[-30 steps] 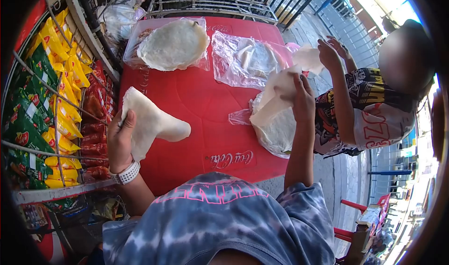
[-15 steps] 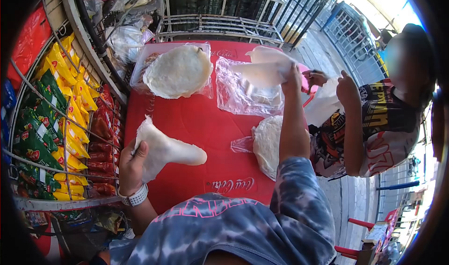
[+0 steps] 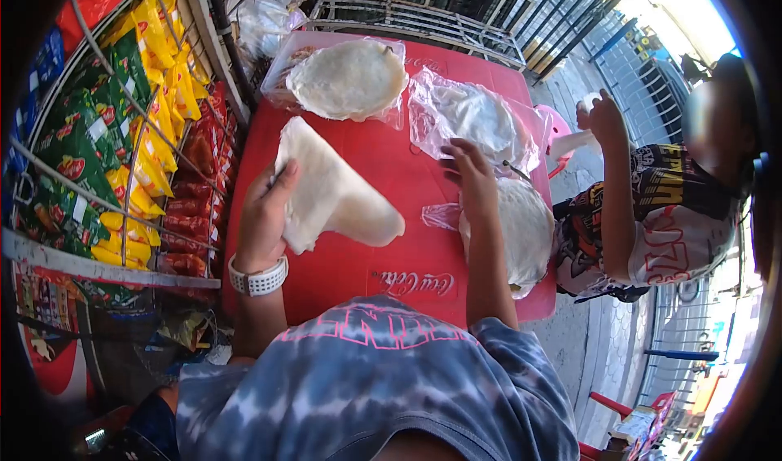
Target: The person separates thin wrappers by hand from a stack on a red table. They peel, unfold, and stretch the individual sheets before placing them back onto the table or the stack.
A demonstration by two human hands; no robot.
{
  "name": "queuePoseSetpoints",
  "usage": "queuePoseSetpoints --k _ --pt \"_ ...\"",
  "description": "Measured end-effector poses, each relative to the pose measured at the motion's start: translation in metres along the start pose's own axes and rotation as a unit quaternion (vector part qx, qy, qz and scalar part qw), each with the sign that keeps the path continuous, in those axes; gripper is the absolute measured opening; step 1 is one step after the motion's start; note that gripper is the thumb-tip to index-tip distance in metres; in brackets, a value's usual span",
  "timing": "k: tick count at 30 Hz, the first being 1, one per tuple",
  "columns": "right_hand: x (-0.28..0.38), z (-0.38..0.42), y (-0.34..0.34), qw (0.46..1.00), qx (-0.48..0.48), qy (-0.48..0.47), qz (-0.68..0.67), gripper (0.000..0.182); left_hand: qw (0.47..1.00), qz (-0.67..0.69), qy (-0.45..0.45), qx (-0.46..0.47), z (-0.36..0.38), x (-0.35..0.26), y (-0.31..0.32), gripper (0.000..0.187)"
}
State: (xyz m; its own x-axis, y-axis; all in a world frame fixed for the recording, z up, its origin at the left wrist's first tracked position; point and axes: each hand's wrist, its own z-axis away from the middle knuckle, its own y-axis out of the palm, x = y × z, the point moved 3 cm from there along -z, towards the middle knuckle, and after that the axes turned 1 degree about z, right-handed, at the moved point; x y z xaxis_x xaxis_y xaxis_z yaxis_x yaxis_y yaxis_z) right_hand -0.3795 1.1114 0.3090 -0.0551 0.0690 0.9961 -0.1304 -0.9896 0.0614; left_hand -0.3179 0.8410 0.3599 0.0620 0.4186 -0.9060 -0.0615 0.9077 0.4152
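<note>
My left hand [image 3: 265, 208], with a white band at the wrist, grips a thin pale wrapper sheet [image 3: 326, 188] by its left edge, above the red table [image 3: 350, 278]. My right hand [image 3: 472, 172] has its fingers apart and holds nothing. It is between a pale stack in clear plastic [image 3: 481, 119] and a round pale stack [image 3: 513, 229] at the table's right edge. At the back left, a round pale sheet [image 3: 349, 78] lies over a clear plastic container [image 3: 281, 66].
Wire racks of yellow, green and red snack bags [image 3: 122, 143] stand at the left. Metal shelves [image 3: 423, 13] are behind the table. At the right, another person [image 3: 652, 208] holds a pale sheet [image 3: 570, 143] beside a pink chair [image 3: 554, 127].
The sheet in my right hand is gone from it, and that hand has moved down and left, fingers opened. My left hand has raised its sheet and moved right. The view has shifted.
</note>
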Motion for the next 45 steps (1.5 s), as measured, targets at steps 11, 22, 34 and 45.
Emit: queuePoseSetpoints --k 11,22,34,45 --pt "0.057 0.12 0.124 0.914 0.205 -0.268 0.224 0.035 0.982 0.116 -0.019 0.15 0.037 0.001 0.003 0.061" --pt "0.058 0.135 0.142 0.917 0.243 -0.255 0.189 0.021 0.98 0.147 0.042 0.129 0.072 -0.006 -0.015 0.065" --pt "0.056 0.124 0.154 0.892 0.222 -0.31 0.242 0.017 0.984 0.148 0.03 0.097 0.073 0.0 -0.017 0.043" --pt "0.061 0.114 0.156 0.871 0.192 -0.37 0.258 0.031 0.976 0.163 0.024 0.141 0.066 -0.003 -0.009 0.057"
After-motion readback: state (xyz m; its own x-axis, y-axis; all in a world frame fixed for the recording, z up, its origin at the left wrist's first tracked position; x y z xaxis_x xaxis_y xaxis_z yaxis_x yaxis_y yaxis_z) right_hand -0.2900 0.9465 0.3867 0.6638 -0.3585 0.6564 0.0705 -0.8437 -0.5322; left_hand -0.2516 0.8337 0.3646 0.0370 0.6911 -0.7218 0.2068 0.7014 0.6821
